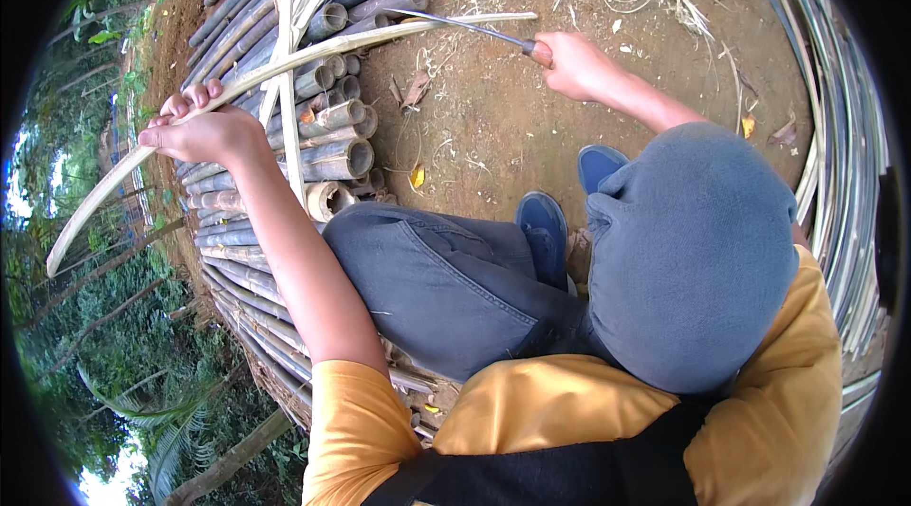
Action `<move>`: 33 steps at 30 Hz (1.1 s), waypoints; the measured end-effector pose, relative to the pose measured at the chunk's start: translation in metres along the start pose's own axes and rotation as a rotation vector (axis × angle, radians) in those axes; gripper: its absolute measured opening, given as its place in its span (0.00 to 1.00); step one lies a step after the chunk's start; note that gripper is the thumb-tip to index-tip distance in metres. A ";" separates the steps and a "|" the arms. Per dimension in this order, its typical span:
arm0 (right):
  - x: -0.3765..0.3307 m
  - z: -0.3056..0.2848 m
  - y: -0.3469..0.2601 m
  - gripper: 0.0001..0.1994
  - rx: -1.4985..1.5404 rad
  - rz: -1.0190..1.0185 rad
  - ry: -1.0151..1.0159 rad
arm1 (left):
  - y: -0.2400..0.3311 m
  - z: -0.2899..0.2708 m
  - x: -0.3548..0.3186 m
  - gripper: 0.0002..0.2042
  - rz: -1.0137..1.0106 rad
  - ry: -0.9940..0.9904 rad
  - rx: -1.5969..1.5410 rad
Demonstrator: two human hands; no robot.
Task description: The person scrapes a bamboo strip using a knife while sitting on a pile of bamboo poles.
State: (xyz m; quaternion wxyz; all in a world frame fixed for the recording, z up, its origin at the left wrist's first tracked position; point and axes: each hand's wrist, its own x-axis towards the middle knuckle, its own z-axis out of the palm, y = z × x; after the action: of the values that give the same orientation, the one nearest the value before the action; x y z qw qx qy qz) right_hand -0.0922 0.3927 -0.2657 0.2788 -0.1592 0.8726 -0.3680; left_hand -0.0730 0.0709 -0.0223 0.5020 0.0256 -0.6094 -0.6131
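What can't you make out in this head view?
All in the head view:
- Knife: handle mostly covered by the right grip; blade contact with the long strip is unclear from one angle.
- Left grip: fingers partly hidden by that strip.
- Right forearm: disappears behind grey-blue cloth.
- Pale crossing strips: cut off by the top edge.

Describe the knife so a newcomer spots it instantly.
From the bamboo pile, go right to the right hand. The knife is in its grip, pointing toward the pile. Its grey blade and brown handle set it apart from the nearby pale strip.
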 end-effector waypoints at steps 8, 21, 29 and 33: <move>0.008 0.001 -0.013 0.10 -0.025 -0.016 -0.048 | -0.001 -0.001 0.004 0.24 -0.010 0.059 0.051; 0.020 -0.001 0.021 0.11 -0.009 0.085 -0.066 | -0.004 -0.002 0.006 0.23 -0.014 -0.013 0.013; 0.011 0.021 0.028 0.10 0.015 0.020 0.003 | -0.005 -0.002 0.004 0.23 -0.026 -0.019 0.000; 0.039 0.004 0.057 0.12 -0.081 0.172 0.009 | -0.007 -0.003 0.011 0.22 -0.058 -0.021 -0.014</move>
State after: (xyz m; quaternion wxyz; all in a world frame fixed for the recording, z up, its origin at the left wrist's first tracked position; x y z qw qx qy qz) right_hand -0.1247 0.4106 -0.3242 0.2988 -0.0931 0.8986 -0.3076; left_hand -0.0810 0.0602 -0.0223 0.4779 0.0331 -0.6092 -0.6320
